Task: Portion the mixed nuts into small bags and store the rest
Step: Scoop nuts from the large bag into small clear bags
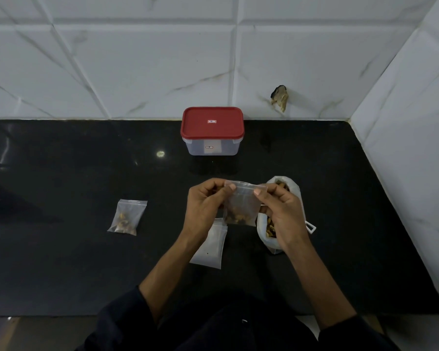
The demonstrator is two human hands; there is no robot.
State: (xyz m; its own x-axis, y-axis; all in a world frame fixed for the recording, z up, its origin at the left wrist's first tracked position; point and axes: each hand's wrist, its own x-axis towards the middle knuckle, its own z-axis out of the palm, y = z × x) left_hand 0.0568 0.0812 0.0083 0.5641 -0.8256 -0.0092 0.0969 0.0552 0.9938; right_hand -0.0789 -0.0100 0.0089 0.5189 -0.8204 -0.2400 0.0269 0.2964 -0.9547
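White marbled wall tiles (142,59) behind black countertop (61,262).

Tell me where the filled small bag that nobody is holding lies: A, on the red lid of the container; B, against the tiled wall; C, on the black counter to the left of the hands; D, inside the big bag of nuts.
C: the filled small zip bag lies flat on the black counter, left of the left hand, apart from the red-lidded container.
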